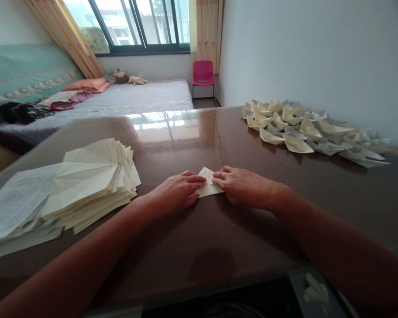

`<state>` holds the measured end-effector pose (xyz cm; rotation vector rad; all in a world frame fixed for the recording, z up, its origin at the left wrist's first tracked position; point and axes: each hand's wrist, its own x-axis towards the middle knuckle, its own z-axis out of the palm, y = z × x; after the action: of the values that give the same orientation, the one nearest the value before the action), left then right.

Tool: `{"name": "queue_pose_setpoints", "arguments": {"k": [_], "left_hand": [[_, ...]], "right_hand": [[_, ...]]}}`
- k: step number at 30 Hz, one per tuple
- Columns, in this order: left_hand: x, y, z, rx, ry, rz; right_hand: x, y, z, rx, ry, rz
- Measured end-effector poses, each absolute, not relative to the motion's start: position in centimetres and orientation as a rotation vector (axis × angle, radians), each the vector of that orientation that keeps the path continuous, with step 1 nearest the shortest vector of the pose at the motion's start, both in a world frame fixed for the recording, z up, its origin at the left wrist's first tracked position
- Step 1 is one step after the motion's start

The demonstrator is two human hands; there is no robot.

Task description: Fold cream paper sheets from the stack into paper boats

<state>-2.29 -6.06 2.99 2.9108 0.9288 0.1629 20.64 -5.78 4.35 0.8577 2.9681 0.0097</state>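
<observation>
A small cream folded paper piece (207, 183) lies on the glossy brown table (219, 238) in front of me. My left hand (177, 192) presses down on its left side, fingers together and curled onto the paper. My right hand (243, 186) presses its right side, fingertips meeting the left hand's at the paper's middle fold. Both hands cover most of the piece; only its pointed top and lower middle show.
A fanned stack of cream paper sheets (93, 181) sits at the left, beside printed sheets (16, 207). A heap of folded paper boats (305, 128) lies at the right by the white wall. Beyond the table are a bed (126, 99) and pink chair (203, 75).
</observation>
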Motion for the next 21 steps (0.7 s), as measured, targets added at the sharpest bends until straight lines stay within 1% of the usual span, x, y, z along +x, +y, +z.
{"name": "queue_pose_setpoints", "arguments": {"k": [5,11,16,19,21], "left_hand": [[-1.9,-6.5,3.0,2.924,1.005,0.178],[-1.4,-6.6,2.9,2.957,1.033,0.22],[-0.9,-6.6,2.7,3.045,1.072,0.124],[-0.9,-6.7,2.6,3.024,1.081,0.197],[-1.1,-6.7,2.6,2.983,1.09,0.253]], "right_hand": [[20.2,-5.9,4.2,0.918,2.959,0.066],[22.0,-5.0,4.3,0.821,3.026,-0.265],[23.1,-4.3,4.0,0.818,3.025,-0.3],[22.9,-4.1,4.4,0.812,3.015,-0.353],[22.5,-4.3,4.7,0.834,3.008,-0.33]]}}
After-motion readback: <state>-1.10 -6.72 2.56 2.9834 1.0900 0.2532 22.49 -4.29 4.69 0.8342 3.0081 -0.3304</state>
